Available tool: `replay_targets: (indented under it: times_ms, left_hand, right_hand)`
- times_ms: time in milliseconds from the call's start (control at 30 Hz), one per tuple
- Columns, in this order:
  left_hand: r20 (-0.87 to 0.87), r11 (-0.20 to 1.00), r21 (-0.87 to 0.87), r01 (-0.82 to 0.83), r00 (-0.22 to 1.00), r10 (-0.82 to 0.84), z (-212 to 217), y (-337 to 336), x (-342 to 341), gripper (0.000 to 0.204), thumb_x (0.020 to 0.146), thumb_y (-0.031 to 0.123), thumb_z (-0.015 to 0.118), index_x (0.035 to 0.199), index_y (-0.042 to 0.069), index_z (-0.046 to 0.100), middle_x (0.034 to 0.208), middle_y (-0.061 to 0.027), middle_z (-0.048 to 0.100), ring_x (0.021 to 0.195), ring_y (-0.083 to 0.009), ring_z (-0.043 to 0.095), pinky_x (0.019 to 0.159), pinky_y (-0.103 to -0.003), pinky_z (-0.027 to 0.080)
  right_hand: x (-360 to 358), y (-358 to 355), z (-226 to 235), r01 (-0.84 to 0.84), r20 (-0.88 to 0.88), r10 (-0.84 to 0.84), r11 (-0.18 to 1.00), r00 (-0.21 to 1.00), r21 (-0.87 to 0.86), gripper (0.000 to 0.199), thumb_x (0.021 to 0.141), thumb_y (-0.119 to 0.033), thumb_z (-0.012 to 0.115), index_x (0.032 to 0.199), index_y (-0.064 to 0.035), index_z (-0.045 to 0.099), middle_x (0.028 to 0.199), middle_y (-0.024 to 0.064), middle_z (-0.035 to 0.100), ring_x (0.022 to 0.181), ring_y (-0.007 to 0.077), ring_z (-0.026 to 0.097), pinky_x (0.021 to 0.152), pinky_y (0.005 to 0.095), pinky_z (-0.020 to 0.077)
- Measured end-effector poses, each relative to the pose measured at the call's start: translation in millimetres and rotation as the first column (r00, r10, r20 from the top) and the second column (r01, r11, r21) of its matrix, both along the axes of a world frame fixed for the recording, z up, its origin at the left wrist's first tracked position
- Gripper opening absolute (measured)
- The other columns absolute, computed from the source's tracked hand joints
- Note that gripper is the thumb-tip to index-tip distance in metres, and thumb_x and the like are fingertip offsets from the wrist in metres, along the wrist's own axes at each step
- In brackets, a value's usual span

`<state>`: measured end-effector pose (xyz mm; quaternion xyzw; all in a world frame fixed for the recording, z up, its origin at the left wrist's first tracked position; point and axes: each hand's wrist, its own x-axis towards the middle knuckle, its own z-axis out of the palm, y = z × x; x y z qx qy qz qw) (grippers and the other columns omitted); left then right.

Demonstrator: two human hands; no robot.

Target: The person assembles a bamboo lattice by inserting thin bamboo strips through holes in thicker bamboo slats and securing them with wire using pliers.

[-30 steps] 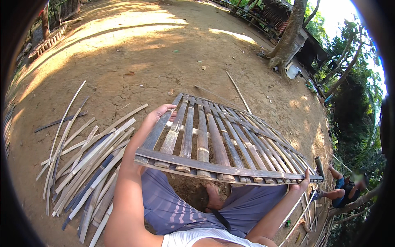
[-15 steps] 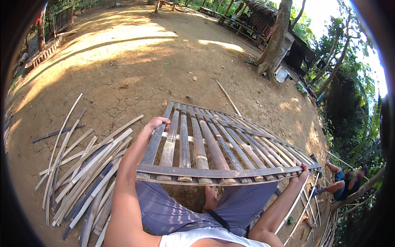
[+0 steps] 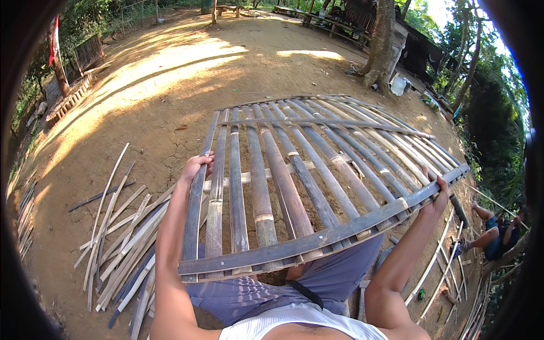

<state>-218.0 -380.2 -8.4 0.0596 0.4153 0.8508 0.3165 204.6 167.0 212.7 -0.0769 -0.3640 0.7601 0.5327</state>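
Between my two hands is a large bamboo slat panel (image 3: 283, 249), held tilted in front of my legs. Its long split slats run away from me, and crosspieces join them at the near and far ends. My left hand (image 3: 199, 165) is closed round the outer slat on the left side. At the right end of the near crosspiece, my right hand (image 3: 435, 195) grips the edge with its fingers curled over. The far end reaches out over the bare ground; whether it touches cannot be made out.
A heap of loose bamboo strips (image 3: 133, 246) lies to my left, with more strips (image 3: 436, 266) on the right. Another person (image 3: 493, 235) is low at the far right. A tree trunk (image 3: 382, 51) and a white container (image 3: 398, 86) stand beyond the panel.
The panel has tipped so that more of its slatted face shows, its far end now higher in view. Both hands keep their grip; the left one has shifted slightly lower along the slat.
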Motion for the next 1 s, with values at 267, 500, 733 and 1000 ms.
replay_targets:
  times_ms: [267, 500, 733, 1000]
  left_hand:
    - [-0.061, 0.942, 0.024, -0.334, 0.940, 0.335, 28.4, -74.9, 27.6, 0.039, 0.089, -0.001, 0.056, 0.128, -0.005, 0.049, 0.095, -0.0070, 0.060, 0.073, -0.0170, 0.061, 0.061, -0.032, 0.056]
    - [-0.122, 0.772, -0.068, -0.632, 0.774, 0.622, 19.6, -121.4, 77.5, 0.036, 0.087, -0.002, 0.054, 0.122, -0.003, 0.051, 0.092, -0.0052, 0.059, 0.071, -0.0162, 0.058, 0.065, -0.031, 0.053]
    - [-0.137, 0.582, -0.253, -0.773, 0.624, 0.770, 16.7, -134.6, 110.7, 0.026, 0.086, -0.001, 0.056, 0.112, 0.002, 0.055, 0.087, -0.0017, 0.057, 0.066, -0.0132, 0.052, 0.062, -0.030, 0.048]
    - [-0.147, 0.427, -0.383, -0.819, 0.510, 0.848, 5.0, -80.3, 115.2, 0.021, 0.086, -0.004, 0.055, 0.105, 0.004, 0.056, 0.084, -0.0029, 0.059, 0.066, -0.0142, 0.054, 0.063, -0.032, 0.050]
  right_hand:
    - [-156.5, 59.2, -23.0, -0.396, 0.078, 0.397, 0.918, 0.915, -0.026, 0.047, 0.085, -0.009, 0.063, 0.128, 0.0038, 0.048, 0.114, 0.0256, 0.065, 0.095, 0.0404, 0.069, 0.083, 0.0518, 0.0620]
    - [-358.0, 63.8, -102.5, -0.658, 0.152, 0.686, 0.726, 0.711, -0.201, 0.042, 0.086, -0.017, 0.063, 0.120, 0.0051, 0.054, 0.109, 0.0240, 0.068, 0.092, 0.0384, 0.069, 0.083, 0.0511, 0.0598]
    - [-501.5, 24.9, -211.2, -0.822, 0.077, 0.877, 0.472, 0.474, -0.319, 0.050, 0.085, -0.017, 0.061, 0.128, 0.0063, 0.053, 0.115, 0.0255, 0.066, 0.099, 0.0398, 0.067, 0.095, 0.0515, 0.0552]
    - [-564.7, 23.4, -323.2, -0.806, 0.023, 0.922, 0.349, 0.386, -0.479, 0.057, 0.085, -0.019, 0.062, 0.135, 0.0059, 0.050, 0.125, 0.0269, 0.062, 0.112, 0.0426, 0.062, 0.104, 0.0570, 0.0483]
